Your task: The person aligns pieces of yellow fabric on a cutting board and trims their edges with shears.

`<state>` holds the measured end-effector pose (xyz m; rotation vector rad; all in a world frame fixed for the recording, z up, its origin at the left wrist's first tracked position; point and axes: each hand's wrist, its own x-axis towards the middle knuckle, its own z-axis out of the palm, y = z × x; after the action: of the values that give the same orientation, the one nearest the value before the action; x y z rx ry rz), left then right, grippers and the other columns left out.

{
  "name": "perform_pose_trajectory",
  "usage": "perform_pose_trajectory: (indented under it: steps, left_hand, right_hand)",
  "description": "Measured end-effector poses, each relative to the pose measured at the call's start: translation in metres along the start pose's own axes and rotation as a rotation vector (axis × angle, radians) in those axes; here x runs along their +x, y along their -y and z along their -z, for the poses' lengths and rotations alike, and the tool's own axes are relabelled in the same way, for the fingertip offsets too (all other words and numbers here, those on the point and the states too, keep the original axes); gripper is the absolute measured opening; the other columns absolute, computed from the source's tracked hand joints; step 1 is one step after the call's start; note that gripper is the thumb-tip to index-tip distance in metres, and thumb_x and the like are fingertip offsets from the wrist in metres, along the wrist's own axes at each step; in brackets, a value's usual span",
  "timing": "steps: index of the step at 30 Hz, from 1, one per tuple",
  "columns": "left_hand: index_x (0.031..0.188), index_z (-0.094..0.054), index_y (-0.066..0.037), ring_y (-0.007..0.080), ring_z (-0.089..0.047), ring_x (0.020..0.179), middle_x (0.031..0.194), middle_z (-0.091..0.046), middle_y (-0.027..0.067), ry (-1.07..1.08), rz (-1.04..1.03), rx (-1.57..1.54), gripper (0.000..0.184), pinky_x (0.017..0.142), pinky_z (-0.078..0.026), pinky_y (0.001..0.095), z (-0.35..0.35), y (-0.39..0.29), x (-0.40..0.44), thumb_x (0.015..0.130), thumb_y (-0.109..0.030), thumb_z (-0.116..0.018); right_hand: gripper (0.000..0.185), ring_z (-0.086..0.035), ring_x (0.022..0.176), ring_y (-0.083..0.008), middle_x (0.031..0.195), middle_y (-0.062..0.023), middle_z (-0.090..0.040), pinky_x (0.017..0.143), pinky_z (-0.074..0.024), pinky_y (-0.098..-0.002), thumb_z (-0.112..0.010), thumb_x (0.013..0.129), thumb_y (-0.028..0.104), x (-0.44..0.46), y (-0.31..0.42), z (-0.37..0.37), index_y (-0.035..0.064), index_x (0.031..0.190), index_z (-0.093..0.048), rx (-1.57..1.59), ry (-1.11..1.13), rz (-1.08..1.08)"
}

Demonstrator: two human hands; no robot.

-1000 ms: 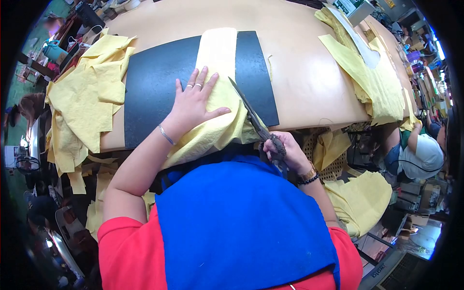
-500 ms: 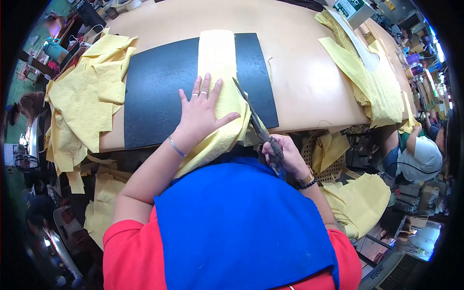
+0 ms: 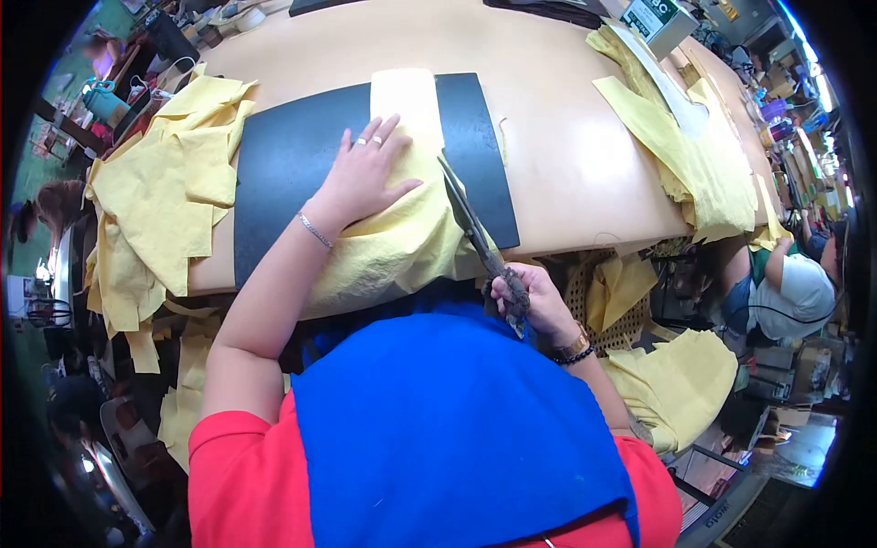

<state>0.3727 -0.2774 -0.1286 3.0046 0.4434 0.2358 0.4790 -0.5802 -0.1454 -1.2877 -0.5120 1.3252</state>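
Note:
A long strip of yellow cloth (image 3: 408, 102) lies over a black mat (image 3: 301, 155) and drapes down past the table's front edge. My left hand (image 3: 364, 175) rests on the cloth with its fingers stretched out, the thumb pointing right. In my right hand (image 3: 530, 297) are large dark scissors (image 3: 477, 236), their handles wrapped in worn grey material. The fingers are closed round the handles. The blades point up and away along the right edge of the cloth, tips near the mat's middle. Whether the blades are slightly parted is hard to tell.
Yellow cloth pieces (image 3: 160, 183) are heaped at the table's left end. More yellow cloth (image 3: 722, 173) lies at the right beside a box (image 3: 656, 23). A thin yellow scrap (image 3: 502, 142) is on the table (image 3: 557, 128). Another person (image 3: 793, 292) sits at the far right.
My left hand has shifted left and slightly up over the cloth, its fingers now closer together. The scissors and my right hand have moved slightly left and down. The view has shifted slightly.

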Motion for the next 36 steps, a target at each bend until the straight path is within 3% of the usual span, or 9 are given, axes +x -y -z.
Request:
perform_pose_trajectory:
  steps: [1,4,8,19,36]
  left_hand:
    - [0.144,-0.035,-0.02,0.0364,-0.021,0.142,0.154,-0.024,0.0145,0.037,0.046,-0.009,0.067,0.108,-0.019,0.0658,-0.009,0.0,-0.002,0.09,-0.057,-0.048]
    - [0.149,-0.026,-0.022,0.0369,-0.019,0.142,0.155,-0.021,0.0141,0.055,0.073,0.051,0.072,0.108,-0.019,0.0665,-0.012,-0.004,-0.007,0.091,-0.06,-0.045]
    - [0.148,-0.03,-0.019,0.036,-0.019,0.143,0.154,-0.022,0.0163,0.047,0.092,0.047,0.077,0.107,-0.016,0.0682,-0.012,-0.012,-0.015,0.088,-0.066,-0.041]
    - [0.148,-0.03,-0.019,0.0358,-0.018,0.143,0.154,-0.022,0.0171,0.032,0.169,0.043,0.078,0.106,-0.013,0.0705,-0.014,-0.024,-0.022,0.088,-0.067,-0.041]
    - [0.149,-0.028,-0.021,0.0371,-0.019,0.143,0.155,-0.022,0.0166,0.056,0.16,0.057,0.077,0.105,-0.013,0.071,-0.009,-0.048,-0.035,0.088,-0.066,-0.042]
  right_hand:
    - [0.019,-0.055,0.06,-0.0033,0.071,0.0022,-0.061,0.054,-0.0451,-0.0194,-0.067,0.09,0.024,-0.001,0.003,-0.002,0.0052,0.09,-0.064,-0.007,-0.01,-0.007]
    - [0.019,-0.056,0.06,-0.0036,0.072,0.0019,-0.061,0.053,-0.0453,-0.0196,-0.068,0.089,0.024,-0.002,0.01,-0.003,0.005,0.09,-0.064,-0.023,0.011,-0.031]
    - [0.02,-0.055,0.059,-0.0037,0.071,0.0018,-0.061,0.053,-0.0451,-0.0193,-0.068,0.089,0.025,0.002,0.009,-0.003,0.005,0.09,-0.064,0.024,0.006,-0.042]
    - [0.022,-0.054,0.057,-0.0032,0.067,0.003,-0.059,0.052,-0.0428,-0.018,-0.068,0.09,0.026,-0.002,0.001,-0.007,0.0053,0.088,-0.062,-0.008,-0.043,0.005]
    - [0.019,-0.056,0.061,-0.0039,0.072,0.0028,-0.059,0.054,-0.0446,-0.0191,-0.066,0.09,0.024,-0.006,0.001,-0.006,0.0057,0.089,-0.062,-0.008,-0.065,-0.01]
